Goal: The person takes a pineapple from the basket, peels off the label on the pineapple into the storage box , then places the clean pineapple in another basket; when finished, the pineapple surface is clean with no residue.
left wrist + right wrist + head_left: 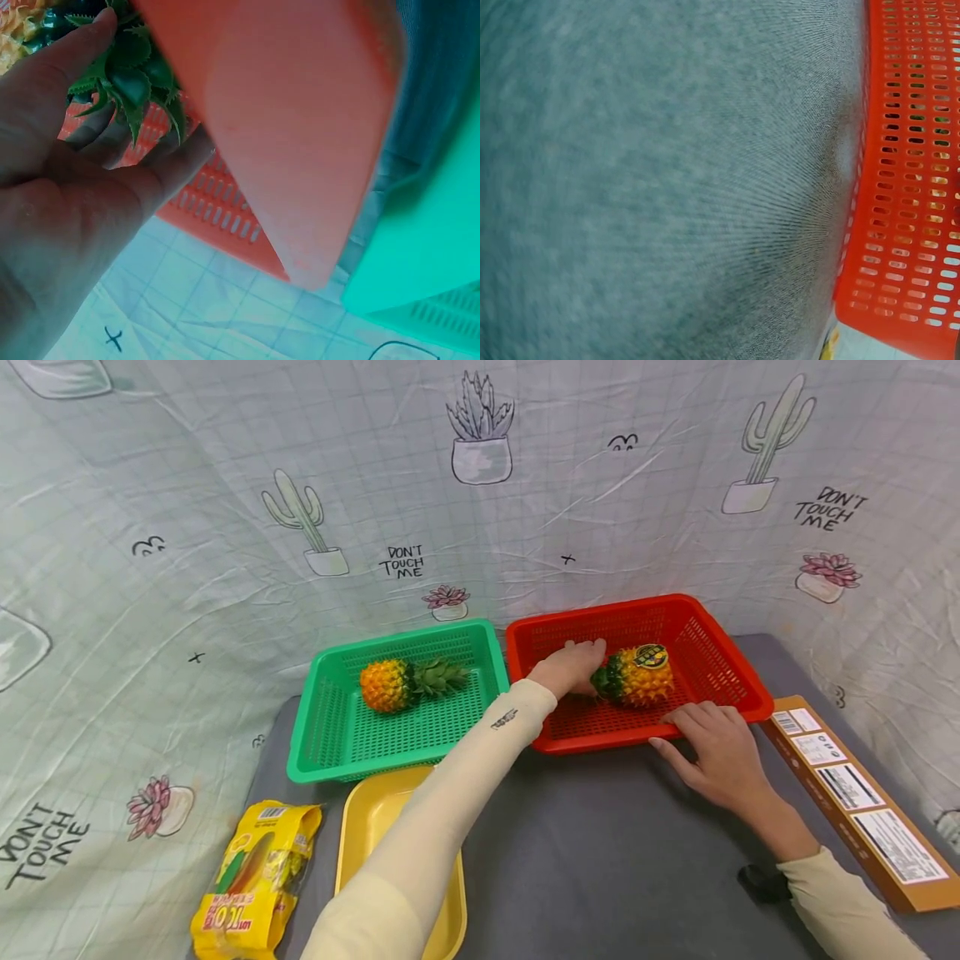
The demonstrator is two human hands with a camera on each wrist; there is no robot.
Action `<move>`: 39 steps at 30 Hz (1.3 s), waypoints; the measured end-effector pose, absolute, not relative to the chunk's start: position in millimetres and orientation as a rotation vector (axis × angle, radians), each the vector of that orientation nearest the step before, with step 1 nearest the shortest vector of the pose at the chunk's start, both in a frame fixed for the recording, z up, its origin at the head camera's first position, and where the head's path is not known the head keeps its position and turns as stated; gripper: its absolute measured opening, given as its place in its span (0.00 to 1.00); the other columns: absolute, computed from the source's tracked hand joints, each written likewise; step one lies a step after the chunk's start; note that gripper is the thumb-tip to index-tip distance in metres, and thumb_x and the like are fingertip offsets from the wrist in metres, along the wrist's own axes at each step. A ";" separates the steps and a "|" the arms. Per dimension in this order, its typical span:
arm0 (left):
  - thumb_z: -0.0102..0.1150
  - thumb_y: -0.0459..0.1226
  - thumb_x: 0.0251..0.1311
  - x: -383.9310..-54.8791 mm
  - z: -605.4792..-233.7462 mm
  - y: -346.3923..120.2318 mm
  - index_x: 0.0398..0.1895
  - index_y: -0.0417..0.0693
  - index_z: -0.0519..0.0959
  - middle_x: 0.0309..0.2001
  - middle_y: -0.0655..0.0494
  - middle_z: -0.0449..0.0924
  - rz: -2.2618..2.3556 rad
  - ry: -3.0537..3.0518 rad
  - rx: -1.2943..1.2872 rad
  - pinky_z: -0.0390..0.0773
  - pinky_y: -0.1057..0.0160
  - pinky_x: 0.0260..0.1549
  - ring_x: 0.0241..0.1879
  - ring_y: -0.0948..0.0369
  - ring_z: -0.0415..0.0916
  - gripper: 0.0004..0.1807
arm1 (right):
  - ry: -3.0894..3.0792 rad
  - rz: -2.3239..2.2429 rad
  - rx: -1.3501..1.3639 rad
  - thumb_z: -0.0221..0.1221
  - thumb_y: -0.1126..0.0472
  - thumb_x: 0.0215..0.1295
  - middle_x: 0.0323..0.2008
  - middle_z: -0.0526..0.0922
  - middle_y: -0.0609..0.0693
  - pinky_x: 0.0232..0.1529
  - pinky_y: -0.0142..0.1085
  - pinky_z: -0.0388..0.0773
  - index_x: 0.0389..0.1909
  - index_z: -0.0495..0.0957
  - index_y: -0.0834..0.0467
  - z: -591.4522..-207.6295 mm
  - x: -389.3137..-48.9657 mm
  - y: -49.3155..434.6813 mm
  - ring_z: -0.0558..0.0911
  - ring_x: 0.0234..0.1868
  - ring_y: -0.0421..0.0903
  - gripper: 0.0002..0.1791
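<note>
In the head view a pineapple (642,678) with a round label lies in the red basket (750,708), crown to the left. My left hand (572,667) reaches into this basket and grips the pineapple by its crown. The left wrist view shows the thumb across the base of the leafy crown (131,79) and the other fingers behind the leaves. My right hand (712,752) is at the near rim, its fingers fairly straight over it and the thumb spread outside. In the right wrist view only the slotted basket wall (900,225) and the grey surface show, no hand.
A second pineapple (386,685) lies in the green basket (300,743) to the left. A yellow tray (352,827) is partly under my left arm. A yellow packet (255,877) lies left of it. A brown carton (855,793) lies at the right. Printed cloth (570,510) hangs behind.
</note>
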State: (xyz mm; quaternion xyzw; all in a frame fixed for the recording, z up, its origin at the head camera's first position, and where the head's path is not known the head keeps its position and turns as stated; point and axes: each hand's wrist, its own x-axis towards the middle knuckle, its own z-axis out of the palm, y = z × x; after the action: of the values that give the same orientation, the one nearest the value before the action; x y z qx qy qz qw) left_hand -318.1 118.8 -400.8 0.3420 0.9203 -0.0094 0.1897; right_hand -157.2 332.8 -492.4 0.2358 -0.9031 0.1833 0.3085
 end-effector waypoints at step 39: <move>0.69 0.46 0.70 -317.3 -409.4 124.1 0.88 0.59 0.41 0.83 0.59 0.53 0.125 2.549 0.751 0.62 0.46 0.72 0.82 0.50 0.43 0.55 | -2.353 0.493 0.623 0.60 0.39 0.72 0.40 0.86 0.55 0.44 0.55 0.72 0.42 0.84 0.57 -497.0 -158.4 334.5 0.81 0.43 0.59 0.24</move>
State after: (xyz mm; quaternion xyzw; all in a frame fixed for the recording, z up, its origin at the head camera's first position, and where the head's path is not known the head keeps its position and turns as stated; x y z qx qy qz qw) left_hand -317.3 124.1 -409.4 0.2741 0.9306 0.0456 0.2382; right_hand -158.4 334.5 -497.0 0.2374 -0.8966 0.1878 0.3233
